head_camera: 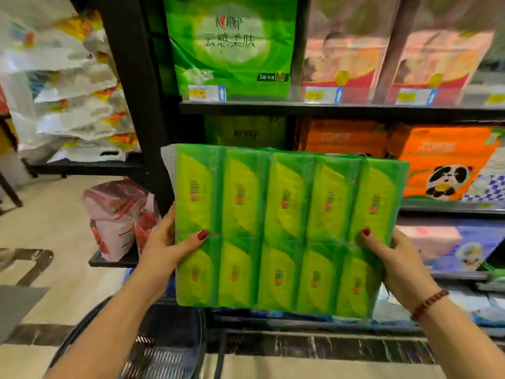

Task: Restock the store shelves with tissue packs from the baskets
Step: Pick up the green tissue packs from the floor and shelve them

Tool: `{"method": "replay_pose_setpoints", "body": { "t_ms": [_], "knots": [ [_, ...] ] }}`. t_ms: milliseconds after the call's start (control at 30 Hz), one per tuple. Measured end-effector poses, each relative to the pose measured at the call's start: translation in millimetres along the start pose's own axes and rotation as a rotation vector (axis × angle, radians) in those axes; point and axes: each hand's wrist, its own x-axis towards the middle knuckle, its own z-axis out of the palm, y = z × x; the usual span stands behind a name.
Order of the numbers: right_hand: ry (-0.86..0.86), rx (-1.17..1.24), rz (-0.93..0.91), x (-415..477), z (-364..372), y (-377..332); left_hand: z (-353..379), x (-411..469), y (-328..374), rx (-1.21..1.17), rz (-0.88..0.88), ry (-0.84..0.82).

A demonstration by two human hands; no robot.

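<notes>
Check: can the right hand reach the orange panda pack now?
Likely not: the right hand is busy gripping the green tissue multipack with the left hand, though the orange panda pack sits unobstructed.

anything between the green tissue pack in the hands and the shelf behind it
Nothing visible. The green tissue pack, gripped by the left hand and right hand, faces a shelf bay where another green pack sits further back; it hides the bay's lower part.

Light was bright, even | sheen on green tissue multipack (287, 228) wrap | edges were smeared, bowed (wide-angle) | ctr sharp
</notes>
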Motion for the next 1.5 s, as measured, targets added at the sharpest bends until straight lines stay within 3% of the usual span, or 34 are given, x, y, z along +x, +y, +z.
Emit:
{"method": "replay_pose_setpoints", "body": {
  "t_ms": [267, 533, 800, 1167, 1500],
  "knots": [
    [-0.122, -0.018, -0.270, 141, 34, -40, 16, 106, 23, 0.161, 0.222, 0.086],
    [-0.174, -0.056, -0.463, 218, 57, -56, 3, 175, 22, 0.308, 0.282, 0.207],
    [-0.150, -0.102, -0.473, 255, 73, -22, -9, 219, -4, 0.430, 0.292, 0.252],
    [-0.152, -0.132, -0.422, 280, 81, 43, -19, 242, -75, 0.416, 0.213, 0.287],
    [-0.096, -0.105, -0.435, 287, 94, 49, -26, 258, -88, 0.426, 0.241, 0.338]
  ]
}}
